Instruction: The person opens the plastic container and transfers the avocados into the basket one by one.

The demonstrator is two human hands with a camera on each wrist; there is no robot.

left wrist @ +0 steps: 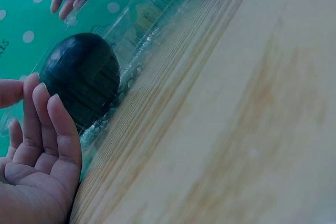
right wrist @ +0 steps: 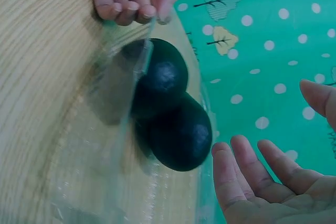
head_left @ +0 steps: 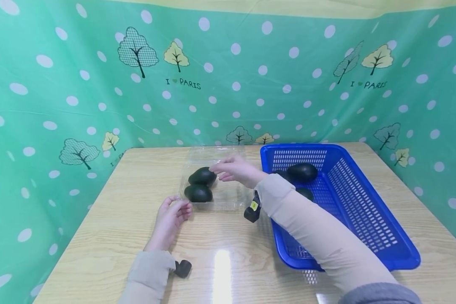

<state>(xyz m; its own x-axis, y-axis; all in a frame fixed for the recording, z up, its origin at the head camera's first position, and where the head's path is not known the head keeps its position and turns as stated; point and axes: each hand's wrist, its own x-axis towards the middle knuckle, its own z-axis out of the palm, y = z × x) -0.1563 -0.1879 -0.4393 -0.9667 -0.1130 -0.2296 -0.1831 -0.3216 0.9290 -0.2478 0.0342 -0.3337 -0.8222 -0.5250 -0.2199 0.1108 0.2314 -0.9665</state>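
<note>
The basket (head_left: 365, 211) stands beside the clear box (head_left: 229, 195), likely for short reaches. My left hand (head_left: 171, 217) pinches the box's rim, probably for steadiness; my right hand (head_left: 238, 169), loosely spread, empty, hovers by two fruits (head_left: 199, 193) inside.

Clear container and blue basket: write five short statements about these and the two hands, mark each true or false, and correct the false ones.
1. Two dark oval items lie in the clear container. True.
2. The right hand grips one of them. False: it holds nothing, its fingers loosely extended.
3. The left hand pinches the container's edge. True.
4. The blue basket has more dark items in it. True.
5. In the head view, the basket stands left of the container. False: it stands right of it.
</note>
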